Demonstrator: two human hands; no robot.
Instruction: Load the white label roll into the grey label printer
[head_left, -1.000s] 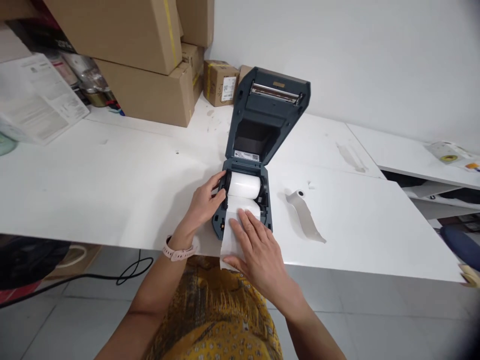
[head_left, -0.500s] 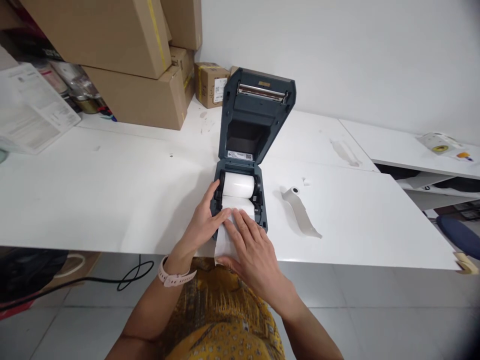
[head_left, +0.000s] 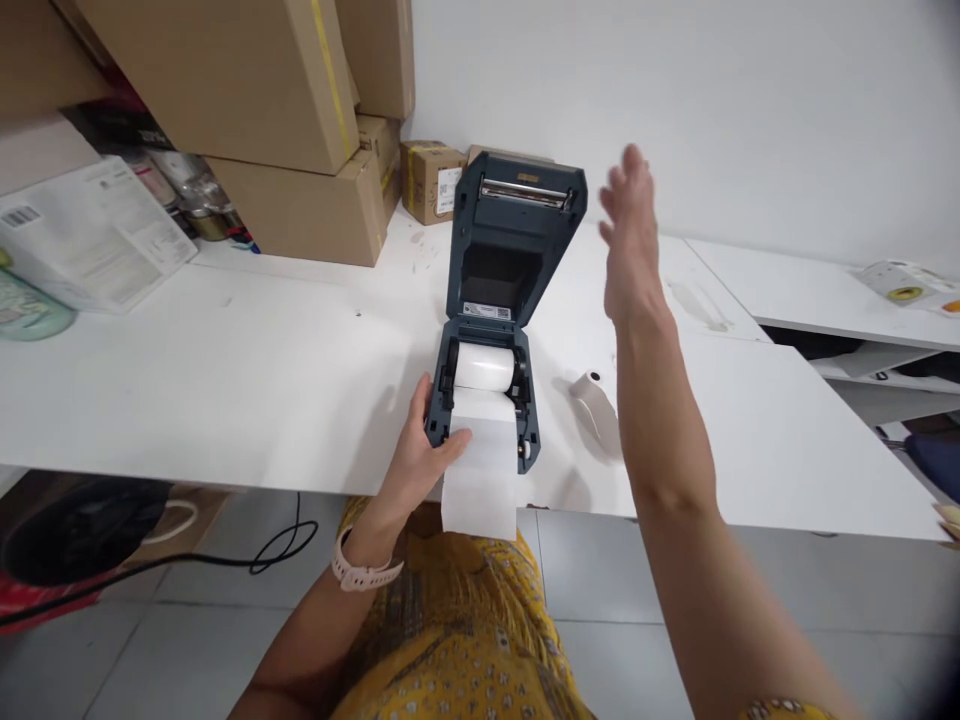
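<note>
A dark blue-grey label printer (head_left: pixel 534 425) stands on the table with its lid (head_left: pixel 461 235) raised. Inside it sits a white paper roll (head_left: pixel 485 368). A strip of white paper (head_left: pixel 480 490) runs from the roll over the printer's front and hangs past the table edge. My left hand (head_left: pixel 420 450) grips the printer's left front side, fingers along the outside and thumb resting on the paper. Up to the right of the lid, apart from it, my right hand (head_left: pixel 631 235) is raised with fingers stretched out, slightly blurred and holding nothing.
A small curled roll of paper (head_left: pixel 596 405) lies right of the printer, partly behind my right forearm. Cardboard boxes (head_left: pixel 300 205) are stacked at the back left. A printed plastic-wrapped package (head_left: pixel 112 230) and a green bottle (head_left: pixel 34 308) stand at far left. Black cable (head_left: pixel 225 560) hangs below the table.
My right hand has left the paper strip and swung up and right, beside the raised lid. My left hand stays at the printer's left side. The view has shifted slightly.
</note>
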